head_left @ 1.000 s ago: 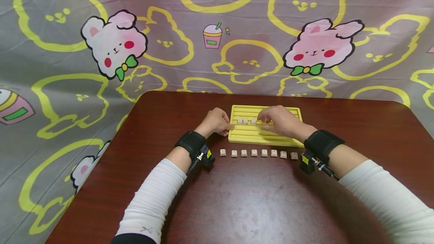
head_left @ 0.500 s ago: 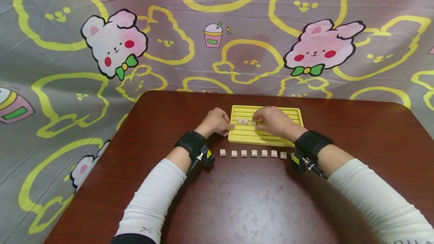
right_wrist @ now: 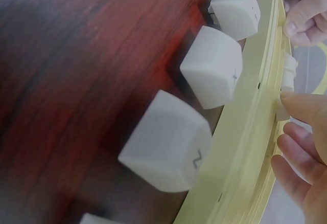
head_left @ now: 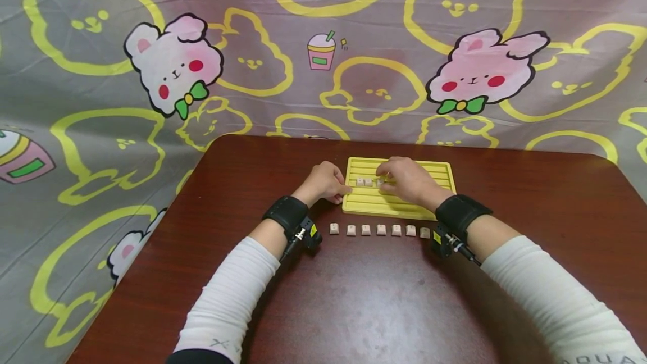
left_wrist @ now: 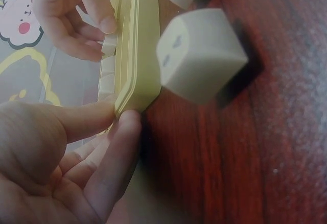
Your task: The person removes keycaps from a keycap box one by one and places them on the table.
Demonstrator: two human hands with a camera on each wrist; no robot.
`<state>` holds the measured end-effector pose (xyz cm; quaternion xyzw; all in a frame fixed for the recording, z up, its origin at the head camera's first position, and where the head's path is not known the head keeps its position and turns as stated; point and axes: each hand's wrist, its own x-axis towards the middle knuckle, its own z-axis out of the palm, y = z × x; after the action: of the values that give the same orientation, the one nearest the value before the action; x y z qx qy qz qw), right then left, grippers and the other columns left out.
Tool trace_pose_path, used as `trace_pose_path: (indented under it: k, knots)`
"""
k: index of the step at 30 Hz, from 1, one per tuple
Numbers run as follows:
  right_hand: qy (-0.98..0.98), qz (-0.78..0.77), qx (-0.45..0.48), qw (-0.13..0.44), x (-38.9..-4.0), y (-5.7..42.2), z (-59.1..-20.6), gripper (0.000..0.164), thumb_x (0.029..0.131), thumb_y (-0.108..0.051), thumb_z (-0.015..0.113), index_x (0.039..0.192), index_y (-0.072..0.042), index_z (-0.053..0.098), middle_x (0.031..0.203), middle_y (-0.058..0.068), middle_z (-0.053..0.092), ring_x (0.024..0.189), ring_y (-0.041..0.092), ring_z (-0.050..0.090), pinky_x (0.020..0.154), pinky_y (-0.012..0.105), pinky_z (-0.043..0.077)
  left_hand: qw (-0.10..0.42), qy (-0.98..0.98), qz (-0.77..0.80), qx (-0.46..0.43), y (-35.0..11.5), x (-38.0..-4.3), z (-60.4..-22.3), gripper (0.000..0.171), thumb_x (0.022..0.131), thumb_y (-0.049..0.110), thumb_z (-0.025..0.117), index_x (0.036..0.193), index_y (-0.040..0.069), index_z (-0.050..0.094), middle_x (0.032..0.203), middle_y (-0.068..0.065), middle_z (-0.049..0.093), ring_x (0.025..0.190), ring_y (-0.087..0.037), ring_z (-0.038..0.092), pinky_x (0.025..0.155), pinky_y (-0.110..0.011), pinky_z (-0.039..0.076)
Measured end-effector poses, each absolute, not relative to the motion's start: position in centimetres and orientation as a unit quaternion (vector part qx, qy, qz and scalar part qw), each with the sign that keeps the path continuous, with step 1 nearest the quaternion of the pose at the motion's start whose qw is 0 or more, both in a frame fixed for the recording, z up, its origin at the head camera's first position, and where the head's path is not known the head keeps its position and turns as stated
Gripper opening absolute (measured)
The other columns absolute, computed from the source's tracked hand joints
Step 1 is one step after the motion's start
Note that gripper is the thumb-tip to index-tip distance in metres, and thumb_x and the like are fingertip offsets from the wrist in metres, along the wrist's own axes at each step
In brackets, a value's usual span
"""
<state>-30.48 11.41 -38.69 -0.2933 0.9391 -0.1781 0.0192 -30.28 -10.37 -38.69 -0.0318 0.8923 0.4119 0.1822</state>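
A keycap (right_wrist: 281, 111) is being pinched between thumb and finger of the right hand (head_left: 408, 180) on a yellow tray (head_left: 374, 206), just right of two other keycaps (head_left: 364, 182) that are being held in the same channel. The remaining fingers of that hand are being kept apart over the ridges. The tray is being gripped at its left edge, between thumb and fingers, by the left hand (head_left: 325, 181). Nearer the person, a loose row (head_left: 381, 230) of keycaps is being displayed along the table (head_left: 354, 296), its right end being partly hidden by the right wrist's camera (head_left: 441, 240). Dark bands (head_left: 286, 215) and pale sleeves (head_left: 232, 291) are being worn on both arms. Behind the table, a rabbit-printed cloth (head_left: 374, 16) is being hung.
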Motion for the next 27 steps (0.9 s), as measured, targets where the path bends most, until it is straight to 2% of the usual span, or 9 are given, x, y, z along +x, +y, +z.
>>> trace_pose_path:
  k: [16,27]
  knots:
    - [0.939,-0.183,-0.291,0.03,-30.94,11.04,-39.2,0.025,0.093,-0.016,0.07,0.116,-0.009,0.07,0.11,0.01,0.072,0.101,0.025,0.068,0.089,0.041,0.058,0.181,0.895,0.407,-0.03,-10.3,-30.28,-38.76,0.017,0.087,0.01,0.076,0.091,-0.003,0.066,0.062,-0.007,0.064,0.049,-0.012,0.063,0.056,-0.028,0.062]
    - [0.938,-0.189,-0.289,0.035,-31.0,11.11,-39.03,0.015,0.092,-0.015,0.071,0.106,-0.011,0.074,0.103,0.007,0.073,0.098,0.024,0.068,0.087,0.041,0.058,0.182,0.894,0.409,-0.029,-10.39,-30.37,-38.82,0.018,0.086,0.01,0.077,0.091,-0.003,0.065,0.061,-0.006,0.064,0.048,-0.011,0.063,0.056,-0.028,0.062]
